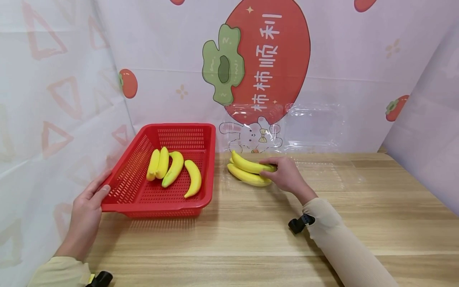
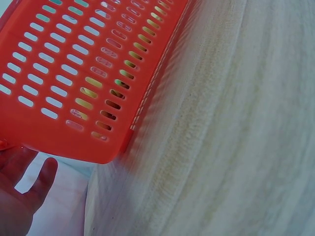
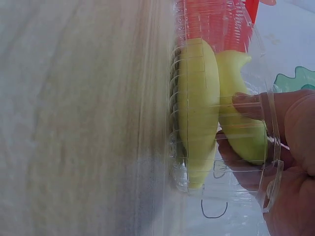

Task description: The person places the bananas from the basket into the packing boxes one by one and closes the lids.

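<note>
At the left front corner of a red plastic basket [image 1: 161, 207], my left hand [image 1: 87, 209] grips the rim, thumb over the edge. Inside the basket lie several yellow bananas [image 1: 173, 169], spread over its bottom. My right hand [image 1: 285, 173] pinches a banana [image 1: 247, 164] between thumb and fingers, inside a clear plastic box [image 3: 206, 194]. Another banana [image 3: 199, 103] lies against it in the same box, nearer the front. A further yellow tip peeks out behind them; the rest of it is hidden.
An upright clear lid [image 1: 315, 127] stands behind a second clear tray [image 1: 319, 175], to the right of the bananas. Behind the wooden table [image 1: 233, 247] hangs a printed cloth [image 1: 172, 103]. Black cameras [image 1: 299, 224] are strapped to both wrists.
</note>
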The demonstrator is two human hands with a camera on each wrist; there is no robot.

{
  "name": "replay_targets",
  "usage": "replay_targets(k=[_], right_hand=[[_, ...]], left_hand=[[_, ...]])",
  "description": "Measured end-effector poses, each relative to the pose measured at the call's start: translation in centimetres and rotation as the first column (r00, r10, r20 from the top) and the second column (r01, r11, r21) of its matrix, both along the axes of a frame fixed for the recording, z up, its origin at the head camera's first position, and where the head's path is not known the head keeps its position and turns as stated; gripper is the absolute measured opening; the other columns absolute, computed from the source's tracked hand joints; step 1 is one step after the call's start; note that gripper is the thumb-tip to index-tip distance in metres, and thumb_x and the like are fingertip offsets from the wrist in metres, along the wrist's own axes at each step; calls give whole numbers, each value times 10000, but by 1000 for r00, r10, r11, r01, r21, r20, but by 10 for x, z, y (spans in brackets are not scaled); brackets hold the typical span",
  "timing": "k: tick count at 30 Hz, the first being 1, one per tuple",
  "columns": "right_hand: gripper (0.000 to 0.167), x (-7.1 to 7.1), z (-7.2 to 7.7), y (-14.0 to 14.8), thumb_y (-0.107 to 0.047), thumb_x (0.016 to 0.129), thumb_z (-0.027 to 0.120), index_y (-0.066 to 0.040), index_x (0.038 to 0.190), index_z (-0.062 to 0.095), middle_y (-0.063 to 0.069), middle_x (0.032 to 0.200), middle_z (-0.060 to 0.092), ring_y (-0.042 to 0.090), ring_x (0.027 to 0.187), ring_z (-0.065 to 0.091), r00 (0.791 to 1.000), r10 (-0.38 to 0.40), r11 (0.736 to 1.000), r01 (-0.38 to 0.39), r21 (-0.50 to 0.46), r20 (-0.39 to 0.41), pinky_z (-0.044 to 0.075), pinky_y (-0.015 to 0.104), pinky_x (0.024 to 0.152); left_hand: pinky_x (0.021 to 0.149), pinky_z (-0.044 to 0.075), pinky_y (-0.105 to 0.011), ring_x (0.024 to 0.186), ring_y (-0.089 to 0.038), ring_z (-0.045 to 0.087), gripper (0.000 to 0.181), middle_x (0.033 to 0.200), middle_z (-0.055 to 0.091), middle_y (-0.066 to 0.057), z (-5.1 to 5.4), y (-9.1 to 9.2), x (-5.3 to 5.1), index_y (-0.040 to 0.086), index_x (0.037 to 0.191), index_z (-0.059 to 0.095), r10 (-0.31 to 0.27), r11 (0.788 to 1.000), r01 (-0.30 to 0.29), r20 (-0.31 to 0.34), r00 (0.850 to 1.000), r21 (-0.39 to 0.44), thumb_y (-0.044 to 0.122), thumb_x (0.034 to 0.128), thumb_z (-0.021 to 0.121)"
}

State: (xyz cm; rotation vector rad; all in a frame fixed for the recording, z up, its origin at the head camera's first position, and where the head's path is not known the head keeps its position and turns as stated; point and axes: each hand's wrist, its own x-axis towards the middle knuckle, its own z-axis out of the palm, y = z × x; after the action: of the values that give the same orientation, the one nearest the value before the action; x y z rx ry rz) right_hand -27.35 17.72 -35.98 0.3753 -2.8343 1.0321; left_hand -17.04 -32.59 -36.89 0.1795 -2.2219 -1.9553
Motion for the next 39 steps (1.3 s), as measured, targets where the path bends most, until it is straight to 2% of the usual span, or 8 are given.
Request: replay_targets(k=[10,18,26,33,39], right_hand=[[364,0,0,-1,-176,967,789,-67,1313,756,164,1337,743,315,1197,687,1000,-18,1000,18,-26,23,587,480,1036],[403,-1,2,-1,-182,981,775,-38,1354,721,156,1363,733,369,1318,669,997,-20,994,28,-105,69,557,493,1096],[417,-2,2,-1,-182,976,782,-36,1360,715,149,1362,734,351,1308,680,997,-11,988,22,-154,70,569,482,1081],[422,-2,3,-1,-197,969,792,-26,1348,720,165,1347,739,360,1290,690,998,-7,986,17,-166,61,572,487,1073],[423,-2,2,1,-208,969,792,-32,1347,721,156,1334,747,353,1278,695,998,-4,985,15,-170,64,571,494,1079]], left_hand=[[829,517,-12,1259,29,485,575,1793,194,5,-1,-1,0,269,1685,314,-12,1000,12,-12,1000,14,363,1138,462],[824,506,-1,1366,-26,432,577,1798,174,5,0,0,1,271,1688,303,-2,1000,2,-1,1000,-2,371,1139,449],[816,509,-3,1363,-17,439,585,1801,161,0,-1,-1,1,280,1690,294,0,1000,0,12,1000,-5,388,1137,452],[819,511,-4,1274,36,475,579,1795,185,12,-2,-1,1,272,1686,311,2,1000,-2,-1,1000,9,375,1136,461],[814,508,0,1337,-14,442,583,1800,168,6,-1,0,0,280,1688,301,0,1000,0,15,1000,-6,387,1136,453]])
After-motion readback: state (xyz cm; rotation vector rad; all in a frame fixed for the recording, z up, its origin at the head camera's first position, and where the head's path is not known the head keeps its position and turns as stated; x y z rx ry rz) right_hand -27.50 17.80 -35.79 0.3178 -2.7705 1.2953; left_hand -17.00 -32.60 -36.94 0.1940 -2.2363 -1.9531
